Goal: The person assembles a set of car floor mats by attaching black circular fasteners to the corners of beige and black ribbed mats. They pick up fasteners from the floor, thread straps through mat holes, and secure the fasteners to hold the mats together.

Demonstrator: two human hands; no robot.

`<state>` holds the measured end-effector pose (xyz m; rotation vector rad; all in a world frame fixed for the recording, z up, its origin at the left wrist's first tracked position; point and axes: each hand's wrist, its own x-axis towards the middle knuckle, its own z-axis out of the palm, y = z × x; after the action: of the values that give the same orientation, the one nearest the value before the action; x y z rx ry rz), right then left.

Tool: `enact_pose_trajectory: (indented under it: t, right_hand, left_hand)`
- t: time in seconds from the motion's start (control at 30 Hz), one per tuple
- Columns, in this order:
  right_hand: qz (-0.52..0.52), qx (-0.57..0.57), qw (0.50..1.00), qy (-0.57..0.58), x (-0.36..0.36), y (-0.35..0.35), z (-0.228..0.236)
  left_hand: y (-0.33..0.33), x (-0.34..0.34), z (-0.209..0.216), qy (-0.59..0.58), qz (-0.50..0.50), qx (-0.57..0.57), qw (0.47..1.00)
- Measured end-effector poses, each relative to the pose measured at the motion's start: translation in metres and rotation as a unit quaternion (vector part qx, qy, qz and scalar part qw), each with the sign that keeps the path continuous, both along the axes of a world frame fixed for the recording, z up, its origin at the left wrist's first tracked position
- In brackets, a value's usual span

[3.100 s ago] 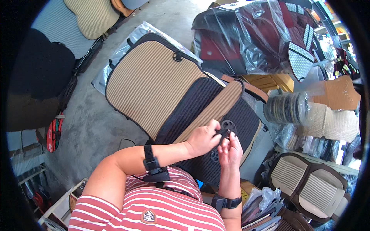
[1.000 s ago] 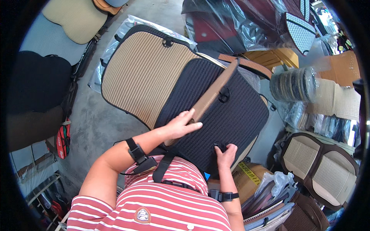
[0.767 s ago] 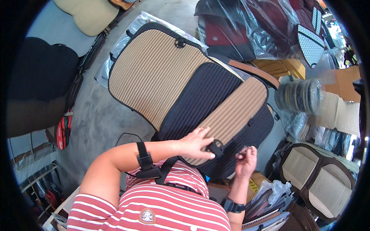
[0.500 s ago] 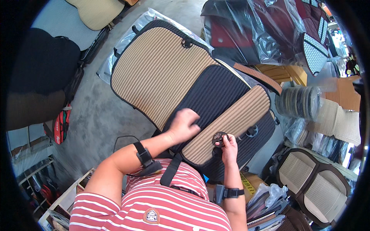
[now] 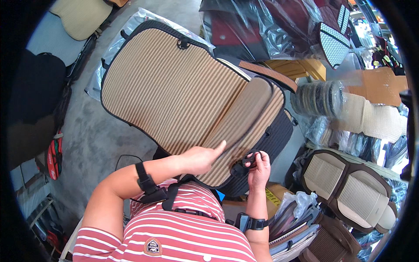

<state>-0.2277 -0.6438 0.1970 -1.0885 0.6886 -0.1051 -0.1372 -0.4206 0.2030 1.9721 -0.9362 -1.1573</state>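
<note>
A beige ribbed seat cover point(image 5: 166, 87) with black edging lies spread in front of me. Across its right part a brownish padded flap point(image 5: 244, 113) is smeared by motion. My left hand point(image 5: 200, 160) is over the cover's near edge beside this flap, its index finger stretched out and nothing visible in its grasp. At the near right, my right hand point(image 5: 259, 169) pinches a small round black plastic disc point(image 5: 250, 158) with holes. Beneath the disc, a dark loop point(image 5: 238, 169) hangs against the cover. A black clip point(image 5: 183, 43) sits near the cover's far edge.
Plastic-wrapped dark red seat covers point(image 5: 262, 30) stand at the far right. Wrapped rolls point(image 5: 316, 98) and beige-brown covers point(image 5: 349, 183) lie to the right. Dark covers point(image 5: 37, 91) are stacked on the left, above a red bag point(image 5: 54, 158). Grey concrete floor point(image 5: 87, 144) shows between.
The black ribbed panel across the middle has gone from sight, with beige ribs and the blurred flap there now. My left hand's index finger has stretched out. The whole view has shifted.
</note>
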Motion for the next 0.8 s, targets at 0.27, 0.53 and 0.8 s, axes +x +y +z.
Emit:
enact_pose_trajectory:
  t: [0.27,0.53,0.8]
  right_hand:
    - [0.094,-0.054,0.991,0.082,0.010,0.005,0.002]
    - [0.015,-0.011,0.996,0.083,0.000,-0.011,-0.025]
    - [-0.196,-0.049,0.959,0.199,-0.113,-0.075,-0.056]
  left_hand:
    - [-0.034,-0.012,-0.012,-0.057,-0.149,-0.009,0.987]
    - [0.011,0.004,-0.038,0.149,0.042,-0.122,0.980]
    - [0.091,0.010,-0.110,-0.223,0.354,0.020,0.908]
